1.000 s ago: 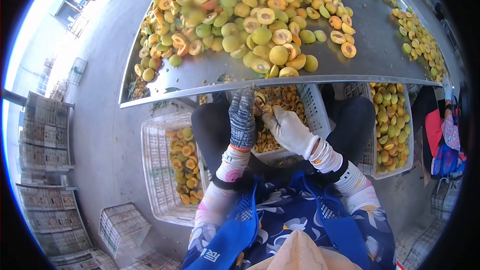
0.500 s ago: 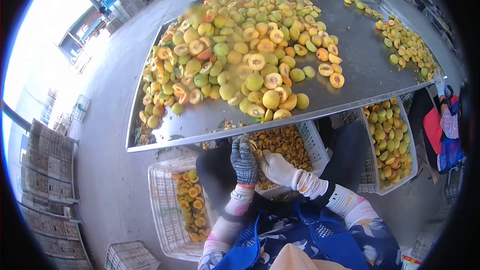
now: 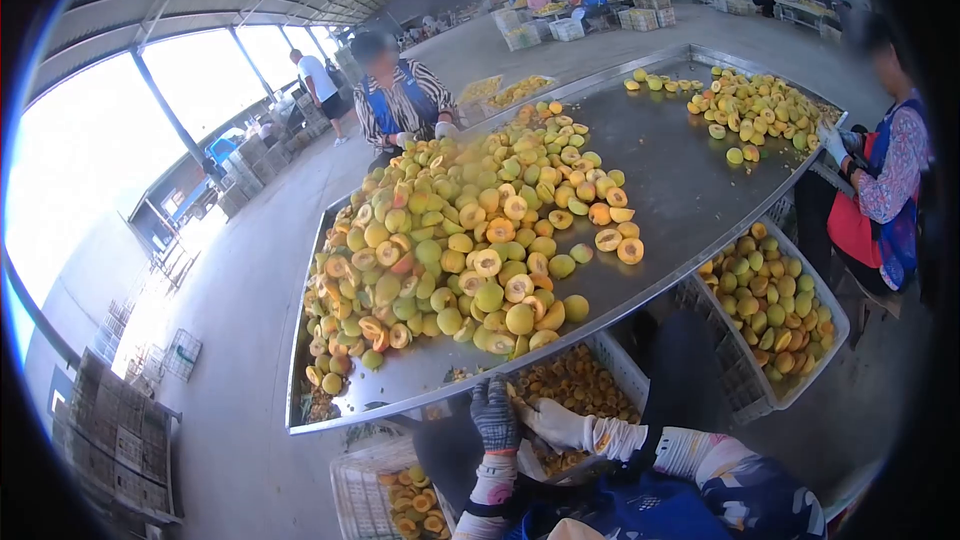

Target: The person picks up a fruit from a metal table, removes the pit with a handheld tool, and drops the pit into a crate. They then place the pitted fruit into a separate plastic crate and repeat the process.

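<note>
My left hand (image 3: 494, 416), in a dark grey knitted glove, is at the near edge of the metal table (image 3: 400, 398), its fingers curled. Close beside it on the right, my right hand (image 3: 552, 422), in a white glove, has its fingers bent inward. Whatever lies between the hands is too small to make out. Beyond the table rim spreads a big pile of halved and whole yellow-green fruit (image 3: 470, 240). Below my hands stands a crate of small brown-orange pieces (image 3: 580, 380).
A crate of fruit (image 3: 770, 300) stands right of my knees, another (image 3: 350, 490) on the left. One person (image 3: 400, 100) is across the table, another (image 3: 890, 170) at its right end. A smaller fruit pile (image 3: 760, 110) lies at the far right.
The view has tilted up, so the hall and the people show more and the table and my hands sit lower in the picture. My hands remain close together at the table edge.
</note>
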### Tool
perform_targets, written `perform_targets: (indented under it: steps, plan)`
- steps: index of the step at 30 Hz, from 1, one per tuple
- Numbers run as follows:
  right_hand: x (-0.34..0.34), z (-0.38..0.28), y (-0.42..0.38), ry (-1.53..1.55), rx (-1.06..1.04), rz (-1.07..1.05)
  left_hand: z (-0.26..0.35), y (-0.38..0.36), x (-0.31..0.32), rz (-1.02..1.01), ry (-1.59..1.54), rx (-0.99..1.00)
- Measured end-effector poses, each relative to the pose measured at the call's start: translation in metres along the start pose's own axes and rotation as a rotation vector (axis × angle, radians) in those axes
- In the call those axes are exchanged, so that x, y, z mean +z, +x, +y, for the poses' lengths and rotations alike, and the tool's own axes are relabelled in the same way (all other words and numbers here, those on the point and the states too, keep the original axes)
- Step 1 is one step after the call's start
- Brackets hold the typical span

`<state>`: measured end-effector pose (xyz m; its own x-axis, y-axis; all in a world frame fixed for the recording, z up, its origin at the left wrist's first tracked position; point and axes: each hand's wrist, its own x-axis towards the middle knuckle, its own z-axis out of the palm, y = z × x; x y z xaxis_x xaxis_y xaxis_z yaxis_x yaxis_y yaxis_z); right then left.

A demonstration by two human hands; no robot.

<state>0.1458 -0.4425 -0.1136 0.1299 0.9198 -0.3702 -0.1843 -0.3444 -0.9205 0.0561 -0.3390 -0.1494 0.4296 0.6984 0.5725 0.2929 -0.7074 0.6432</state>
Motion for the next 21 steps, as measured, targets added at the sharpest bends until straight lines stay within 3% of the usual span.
perform_targets:
  steps: [1, 4, 5, 6, 9, 11, 14, 15, 16, 17, 18, 21]
  plan:
    - [-0.004, 0.0, 0.0, -0.085, -0.051, -0.024, 0.005, 0.001, 0.0, 0.069, 0.063, 0.105]
    - [-0.019, 0.02, 0.014, -0.305, -0.296, -0.015, 0.002, 0.001, -0.006, -0.143, -0.107, -0.017]
    - [-0.028, -0.007, -0.001, -0.315, 0.029, -0.191, -0.006, 0.002, -0.007, -0.232, -0.26, -0.116]
    - [-0.022, -0.011, -0.012, -0.211, 0.039, -0.167, -0.011, 0.004, -0.009, -0.306, -0.402, -0.228]
    - [-0.015, 0.001, -0.012, 0.092, 0.007, -0.146, -0.008, 0.011, -0.01, -0.371, -0.56, -0.295]
    - [-0.018, -0.003, -0.017, 0.073, -0.036, -0.128, -0.016, 0.012, -0.006, -0.367, -0.634, -0.309]
    - [-0.018, -0.021, -0.031, 0.058, -0.193, -0.043, 0.03, 0.007, -0.011, -0.115, -0.895, -0.378]
    - [-0.02, -0.027, -0.033, -0.001, -0.131, -0.033, 0.019, 0.002, -0.001, 0.019, -0.396, 0.002]
    - [-0.018, -0.019, -0.027, -0.043, -0.233, -0.07, -0.005, -0.008, 0.01, 0.097, 0.125, 0.366]
    - [-0.021, -0.019, -0.027, -0.106, -0.058, -0.092, -0.021, -0.013, 0.016, 0.135, 0.246, 0.384]
    - [-0.028, -0.007, -0.016, -0.178, 0.021, -0.125, -0.026, -0.02, 0.019, -0.104, -0.291, -0.046]
    - [-0.03, 0.002, -0.02, 0.049, 0.127, -0.158, -0.009, -0.008, 0.009, -0.21, -0.106, 0.199]
